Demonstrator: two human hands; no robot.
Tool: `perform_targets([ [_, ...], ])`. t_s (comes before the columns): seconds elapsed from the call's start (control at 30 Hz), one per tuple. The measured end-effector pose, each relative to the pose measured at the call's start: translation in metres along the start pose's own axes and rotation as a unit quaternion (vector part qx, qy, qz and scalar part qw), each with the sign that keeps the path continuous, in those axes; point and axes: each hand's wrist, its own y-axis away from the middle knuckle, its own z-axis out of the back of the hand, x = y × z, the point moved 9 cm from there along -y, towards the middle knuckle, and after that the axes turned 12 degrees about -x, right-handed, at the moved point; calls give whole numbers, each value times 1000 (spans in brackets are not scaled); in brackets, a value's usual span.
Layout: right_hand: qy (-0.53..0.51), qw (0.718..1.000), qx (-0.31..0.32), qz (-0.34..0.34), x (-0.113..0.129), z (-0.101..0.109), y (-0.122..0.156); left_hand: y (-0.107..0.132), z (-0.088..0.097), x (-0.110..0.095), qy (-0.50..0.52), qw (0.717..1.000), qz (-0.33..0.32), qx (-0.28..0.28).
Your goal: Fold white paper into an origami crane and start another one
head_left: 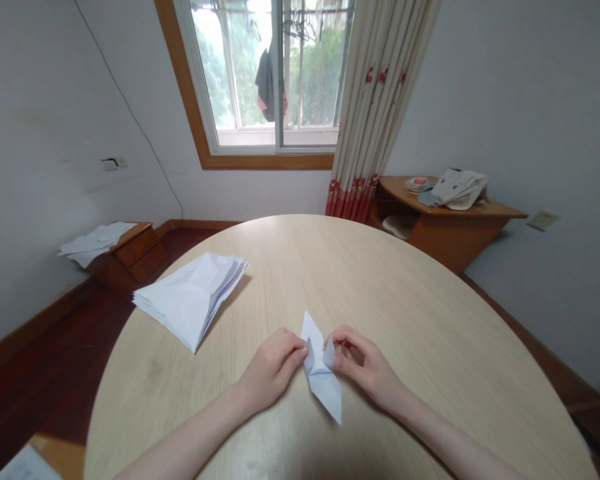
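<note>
A small folded piece of white paper (pixel 324 387) lies near the front middle of the round table, with one point facing away and one toward me. My left hand (pixel 276 365) pinches its left flap between thumb and fingers. On the other side, my right hand (pixel 364 363) is closed on the right flap, which stands raised. Both wrists rest low over the tabletop. To the left sits a stack of folded white paper sheets (pixel 193 297), fanned slightly at the edges.
The round wooden table (pixel 430 320) fills the foreground. Beyond it are a window (pixel 275 73), a long curtain (pixel 380 100) and a corner desk (pixel 430 240) bearing a cloth bag (pixel 457 189). A low cabinet (pixel 140 253) with papers (pixel 97 241) stands left.
</note>
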Motion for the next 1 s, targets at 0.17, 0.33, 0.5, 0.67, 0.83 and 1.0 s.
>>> perform_targets([
  [0.17, 24, 999, -27, 9, 3, 2, 2, 3, -4, -6, -1, 1000, -21, 17],
  [0.33, 26, 999, -35, 5, 1, 2, 3, 6, -4, -7, 47, 999, -3, 2],
  [0.5, -13, 999, -22, -31, -3, -1, 5, 10, -5, -8, 103, 995, -2, -6],
  [0.67, -61, 995, -7, -75, -6, -8, 8, 10, -6, -8, 98, 995, -12, -6],
  [0.83, -75, 993, -20, -91, -8, -10, 10, 7, -4, -18, 93, 994, -60, 2],
  [1.0, -41, 995, -44, -75, -9, -6, 12, 5, -1, -22, 43, 996, -84, -9],
])
